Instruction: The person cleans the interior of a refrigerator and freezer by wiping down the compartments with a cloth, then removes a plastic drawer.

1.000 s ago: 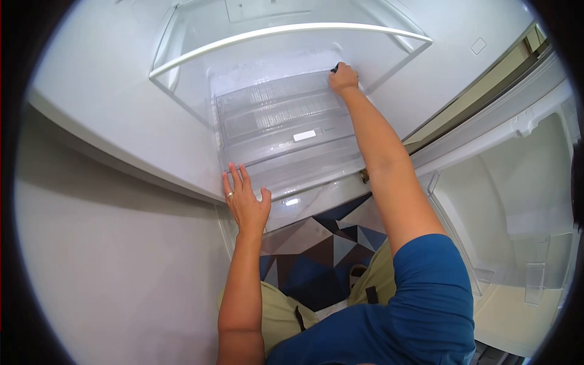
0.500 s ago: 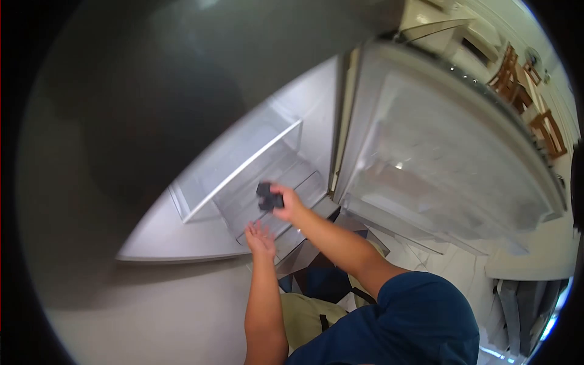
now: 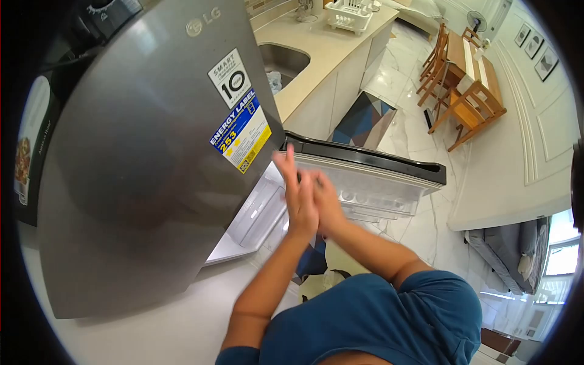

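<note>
My left hand (image 3: 298,204) is raised in front of the partly open fridge, its fingers stretched upward and its palm side pressed against my right hand. My right hand (image 3: 324,198) is curled beside it, closed round a small black object (image 3: 299,177). Only dark slivers of that object show between the fingers, so its kind cannot be made out. Behind both hands is the open fridge door (image 3: 371,158), with clear shelves on its inner side. A clear drawer (image 3: 261,210) shows in the lit compartment to the left of my hands.
The grey upper fridge door (image 3: 140,164), with labels, fills the left. Beyond stand a counter (image 3: 322,58) with a sink (image 3: 283,61) and a white dish rack (image 3: 350,16). A patterned mat (image 3: 363,118) lies on the floor; a wooden table and chairs (image 3: 471,97) stand farther back.
My hands have come up out of the lower compartment and together. The fridge door has swung partway closed, and my view has lifted away from the fridge interior.
</note>
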`<state>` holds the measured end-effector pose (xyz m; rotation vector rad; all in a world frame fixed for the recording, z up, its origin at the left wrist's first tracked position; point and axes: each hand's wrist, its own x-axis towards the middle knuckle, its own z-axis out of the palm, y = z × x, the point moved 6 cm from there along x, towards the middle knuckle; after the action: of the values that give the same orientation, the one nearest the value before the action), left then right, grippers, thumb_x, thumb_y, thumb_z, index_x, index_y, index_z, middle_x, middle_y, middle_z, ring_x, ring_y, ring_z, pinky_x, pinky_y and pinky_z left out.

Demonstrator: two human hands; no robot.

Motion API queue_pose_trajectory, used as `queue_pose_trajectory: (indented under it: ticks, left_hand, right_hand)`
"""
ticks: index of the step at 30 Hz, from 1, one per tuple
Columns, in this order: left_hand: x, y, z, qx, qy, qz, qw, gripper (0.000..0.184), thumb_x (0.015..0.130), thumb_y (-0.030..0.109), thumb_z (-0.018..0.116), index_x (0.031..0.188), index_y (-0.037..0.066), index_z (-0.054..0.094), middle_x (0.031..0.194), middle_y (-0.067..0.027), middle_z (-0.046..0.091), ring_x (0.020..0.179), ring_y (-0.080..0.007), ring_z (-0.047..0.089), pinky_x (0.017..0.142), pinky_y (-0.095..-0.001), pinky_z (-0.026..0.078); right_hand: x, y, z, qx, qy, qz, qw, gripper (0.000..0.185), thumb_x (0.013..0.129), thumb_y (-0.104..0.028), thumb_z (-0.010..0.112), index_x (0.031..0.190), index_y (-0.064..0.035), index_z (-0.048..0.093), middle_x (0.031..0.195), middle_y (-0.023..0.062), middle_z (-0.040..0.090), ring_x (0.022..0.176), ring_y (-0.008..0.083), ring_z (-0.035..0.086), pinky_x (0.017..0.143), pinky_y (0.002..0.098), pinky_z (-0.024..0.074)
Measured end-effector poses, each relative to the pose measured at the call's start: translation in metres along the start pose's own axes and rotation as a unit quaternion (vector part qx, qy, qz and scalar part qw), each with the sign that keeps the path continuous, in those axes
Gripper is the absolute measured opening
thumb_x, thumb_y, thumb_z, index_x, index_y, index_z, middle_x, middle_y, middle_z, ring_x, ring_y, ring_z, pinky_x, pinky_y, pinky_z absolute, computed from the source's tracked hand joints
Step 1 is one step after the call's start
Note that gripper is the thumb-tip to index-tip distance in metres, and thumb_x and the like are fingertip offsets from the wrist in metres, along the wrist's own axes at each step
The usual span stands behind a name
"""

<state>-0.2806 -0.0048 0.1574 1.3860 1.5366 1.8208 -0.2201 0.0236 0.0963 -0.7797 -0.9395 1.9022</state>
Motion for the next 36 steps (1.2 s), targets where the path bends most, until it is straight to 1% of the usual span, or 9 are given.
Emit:
queue_pose_trajectory:
  ticks: [2,4,6,8,10,21,27,29,36]
  left_hand:
    - [0.050,0.024,0.023,0.012,-0.026,0.129,0.991,0.058,0.095,0.026,0.031,0.143,-0.002,0.016,0.145,-0.0261,0.023,0.137,-0.0366,0.018,0.111,-0.0423,0.009]
    - [0.085,0.048,0.032,0.061,-0.040,0.189,0.979,0.059,0.094,0.025,0.033,0.143,-0.004,0.016,0.143,-0.0266,0.027,0.136,-0.0377,0.018,0.111,-0.0428,0.009]
    - [0.102,0.068,0.036,0.120,-0.065,0.240,0.961,0.061,0.093,0.026,0.036,0.141,-0.008,0.018,0.137,-0.0259,0.038,0.135,-0.0402,0.020,0.110,-0.0445,0.008]
    - [0.108,0.054,0.031,0.140,-0.063,0.223,0.963,0.059,0.092,0.025,0.038,0.140,-0.006,0.022,0.136,-0.0233,0.040,0.135,-0.0413,0.020,0.110,-0.0470,0.008]
    - [0.111,0.032,0.031,0.160,-0.063,0.205,0.964,0.057,0.091,0.024,0.040,0.139,-0.004,0.027,0.135,-0.0208,0.042,0.135,-0.0423,0.020,0.110,-0.0495,0.009]
    - [0.142,-0.074,0.046,0.214,-0.103,0.055,0.970,0.053,0.091,0.017,0.046,0.138,-0.003,0.031,0.126,-0.0210,0.050,0.130,-0.0437,0.030,0.108,-0.0490,0.017]
    - [0.166,-0.095,0.048,0.201,-0.089,0.027,0.975,0.054,0.090,0.016,0.047,0.139,-0.002,0.030,0.123,-0.0203,0.053,0.129,-0.0404,0.033,0.108,-0.0473,0.020]
    - [0.168,-0.100,0.049,0.198,-0.086,0.019,0.976,0.054,0.091,0.016,0.047,0.139,-0.002,0.030,0.122,-0.0207,0.053,0.129,-0.0398,0.033,0.108,-0.0465,0.020]
    - [0.175,-0.104,0.050,0.183,-0.085,0.006,0.979,0.054,0.092,0.018,0.046,0.139,-0.003,0.029,0.121,-0.0224,0.054,0.127,-0.0392,0.035,0.109,-0.0447,0.020]
  right_hand:
    - [0.074,-0.019,-0.011,0.115,-0.036,0.000,0.993,0.020,0.089,-0.017,0.058,0.104,-0.0053,0.055,0.100,0.0087,0.059,0.089,0.0144,0.056,0.077,0.0264,0.0471]
    - [0.164,-0.059,-0.011,-0.061,-0.061,-0.264,0.961,0.022,0.087,-0.008,0.055,0.108,-0.0020,0.053,0.100,0.0113,0.059,0.087,0.0195,0.059,0.075,0.0304,0.0516]
    - [0.218,-0.109,0.019,0.188,-0.090,-0.036,0.977,0.031,0.083,0.005,0.051,0.114,0.0009,0.050,0.104,0.0144,0.057,0.091,0.0268,0.060,0.077,0.0378,0.0543]
    - [0.302,-0.129,0.040,0.121,-0.101,-0.028,0.987,0.038,0.078,0.013,0.047,0.115,0.0021,0.054,0.104,0.0165,0.056,0.081,0.0302,0.062,0.070,0.0363,0.0567]
    - [0.380,-0.133,0.054,0.046,-0.151,0.010,0.987,0.024,0.082,0.009,0.048,0.100,0.0022,0.062,0.090,0.0113,0.060,0.065,0.0209,0.059,0.053,0.0301,0.0505]
    - [0.563,-0.104,0.090,-0.345,-0.059,-0.109,0.931,0.022,0.086,-0.026,0.059,0.079,-0.0066,0.067,0.061,0.0093,0.059,0.046,0.0193,0.054,0.042,0.0339,0.0451]
    - [0.583,-0.093,0.092,-0.453,0.008,-0.178,0.874,0.036,0.088,-0.036,0.055,0.087,-0.0016,0.066,0.073,0.0149,0.064,0.058,0.0260,0.060,0.053,0.0378,0.0474]
    - [0.583,-0.092,0.092,-0.464,0.018,-0.167,0.870,0.040,0.088,-0.042,0.049,0.090,-0.0074,0.069,0.096,0.0231,0.064,0.095,0.0406,0.058,0.086,0.0418,0.0447]
    - [0.586,-0.127,0.128,-0.456,0.038,-0.252,0.853,0.047,0.089,-0.043,0.044,0.086,-0.0025,0.068,0.090,0.0264,0.062,0.090,0.0437,0.058,0.082,0.0448,0.0452]
